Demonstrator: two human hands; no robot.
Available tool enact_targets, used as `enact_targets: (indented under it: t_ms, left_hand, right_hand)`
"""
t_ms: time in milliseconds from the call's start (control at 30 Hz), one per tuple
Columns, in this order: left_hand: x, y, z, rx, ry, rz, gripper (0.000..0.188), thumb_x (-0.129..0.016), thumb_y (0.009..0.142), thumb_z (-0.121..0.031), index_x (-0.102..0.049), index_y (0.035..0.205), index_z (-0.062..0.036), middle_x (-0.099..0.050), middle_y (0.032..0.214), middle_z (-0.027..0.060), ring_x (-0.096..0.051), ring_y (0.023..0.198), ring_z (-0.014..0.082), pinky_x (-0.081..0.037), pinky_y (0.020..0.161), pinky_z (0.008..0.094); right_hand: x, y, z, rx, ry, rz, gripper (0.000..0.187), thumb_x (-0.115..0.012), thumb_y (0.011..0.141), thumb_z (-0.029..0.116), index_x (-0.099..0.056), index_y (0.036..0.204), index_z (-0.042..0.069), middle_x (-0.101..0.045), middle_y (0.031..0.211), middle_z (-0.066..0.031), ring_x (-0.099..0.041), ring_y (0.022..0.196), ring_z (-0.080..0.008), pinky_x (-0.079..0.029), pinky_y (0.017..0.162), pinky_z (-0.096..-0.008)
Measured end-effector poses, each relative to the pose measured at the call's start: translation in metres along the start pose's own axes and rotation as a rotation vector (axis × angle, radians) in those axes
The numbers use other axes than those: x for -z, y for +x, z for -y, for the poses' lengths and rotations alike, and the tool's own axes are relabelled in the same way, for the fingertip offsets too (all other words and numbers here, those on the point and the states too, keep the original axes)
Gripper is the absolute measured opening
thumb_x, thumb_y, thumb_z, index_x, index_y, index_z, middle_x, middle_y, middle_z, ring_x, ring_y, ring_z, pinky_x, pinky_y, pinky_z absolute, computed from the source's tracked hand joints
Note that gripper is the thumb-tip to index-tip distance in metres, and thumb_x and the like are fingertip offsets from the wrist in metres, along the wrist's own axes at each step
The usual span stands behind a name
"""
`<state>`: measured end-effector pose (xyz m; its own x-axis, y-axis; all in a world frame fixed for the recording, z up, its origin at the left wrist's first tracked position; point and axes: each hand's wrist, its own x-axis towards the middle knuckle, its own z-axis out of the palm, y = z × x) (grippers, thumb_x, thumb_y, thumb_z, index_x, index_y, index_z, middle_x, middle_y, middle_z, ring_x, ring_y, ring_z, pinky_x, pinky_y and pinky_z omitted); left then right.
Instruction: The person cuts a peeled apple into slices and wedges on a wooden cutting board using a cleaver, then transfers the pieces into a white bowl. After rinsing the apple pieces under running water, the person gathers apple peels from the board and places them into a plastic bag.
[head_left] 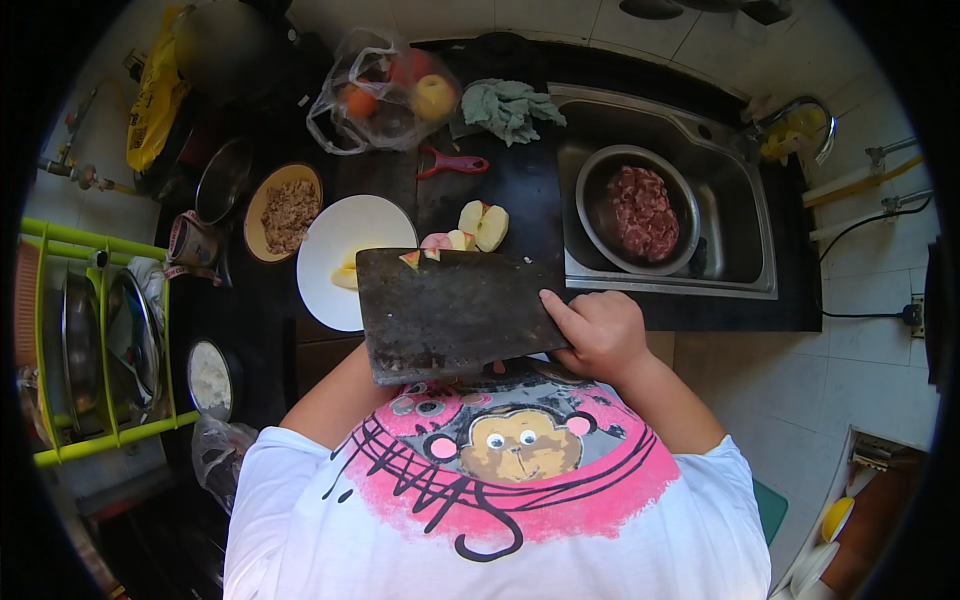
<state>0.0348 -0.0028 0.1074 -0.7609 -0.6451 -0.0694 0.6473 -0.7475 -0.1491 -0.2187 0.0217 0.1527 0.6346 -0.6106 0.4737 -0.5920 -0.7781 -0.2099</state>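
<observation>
My right hand [600, 330] is wrapped around the handle end of a broad dark cleaver [455, 315], its thumb against the blade. The wide blade spans the space in front of my shirt. My left forearm [325, 390] reaches in behind the blade, which hides the left hand and its fingers. Just past the blade's far edge lie cut apple pieces [488, 226], some with red skin and pale flesh. Small apple bits [411, 260] show at that edge. To the left, a white plate [325, 230] holds a few pale yellow slices [346, 274], partly covered by the blade.
A metal bowl of raw red meat [642, 215] sits in the sink [735, 225] at right. Beyond the apple lie a red peeler [455, 163], a green cloth [512, 110] and a fruit bag [385, 95]. At left are a bowl of brownish food [284, 213] and a green rack [110, 437].
</observation>
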Motion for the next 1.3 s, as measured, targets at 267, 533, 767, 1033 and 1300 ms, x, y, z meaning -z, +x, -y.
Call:
enact_targets:
  t_ms: [267, 533, 767, 1033, 1300]
  left_hand:
    - [0.064, 0.007, -0.015, -0.356, 0.271, 0.223, 0.04, -0.046, 0.086, -0.03, -0.052, 0.113, -0.0008, -0.057, 0.112, 0.017, -0.059, 0.095, 0.0246, -0.05, 0.078, 0.0337]
    - [0.025, 0.004, -0.013, -0.02, 0.193, 0.076, 0.036, -0.046, 0.092, -0.032, -0.047, 0.118, -0.0061, -0.05, 0.119, 0.0111, -0.052, 0.105, 0.0206, -0.045, 0.086, 0.0318]
    - [0.067, 0.007, -0.028, -0.063, 0.337, -0.148, 0.032, -0.05, 0.091, -0.027, -0.048, 0.115, -0.0063, -0.055, 0.111, 0.0099, -0.057, 0.096, 0.0186, -0.048, 0.082, 0.0315]
    - [-0.011, -0.005, 0.009, -0.478, 1.002, -0.404, 0.025, -0.053, 0.09, -0.027, -0.049, 0.103, -0.0051, -0.057, 0.096, 0.0072, -0.06, 0.085, 0.015, -0.05, 0.074, 0.0273]
    - [-0.001, -0.015, 0.002, -0.4, 0.844, -0.375, 0.031, -0.033, 0.096, -0.031, -0.049, 0.108, -0.0074, -0.058, 0.086, 0.0087, -0.052, 0.07, 0.0143, -0.043, 0.064, 0.0255]
  right_hand:
    - [-0.004, 0.005, 0.002, 0.017, 0.008, -0.018, 0.05, -0.069, 0.055, 0.02, -0.063, 0.102, 0.005, -0.046, 0.058, -0.0028, -0.049, 0.049, -0.0207, -0.035, 0.045, -0.0344]
    - [-0.008, 0.005, -0.003, 0.005, -0.042, 0.013, 0.053, -0.071, 0.052, 0.019, -0.062, 0.103, 0.007, -0.047, 0.06, -0.003, -0.05, 0.051, -0.0206, -0.038, 0.047, -0.0349]
    - [0.0, 0.003, -0.011, -0.025, -0.021, 0.033, 0.055, -0.071, 0.049, 0.018, -0.063, 0.103, 0.008, -0.049, 0.061, -0.0028, -0.05, 0.051, -0.0221, -0.037, 0.047, -0.0355]
    - [0.006, 0.006, -0.006, 0.029, 0.016, 0.043, 0.053, -0.069, 0.051, 0.019, -0.064, 0.102, 0.008, -0.05, 0.061, -0.0029, -0.05, 0.052, -0.0213, -0.036, 0.048, -0.0347]
    - [-0.003, -0.002, -0.027, -0.241, 0.3, 0.095, 0.035, -0.067, 0.063, 0.015, -0.065, 0.097, 0.007, -0.059, 0.065, -0.0107, -0.058, 0.059, -0.0278, -0.044, 0.052, -0.037]
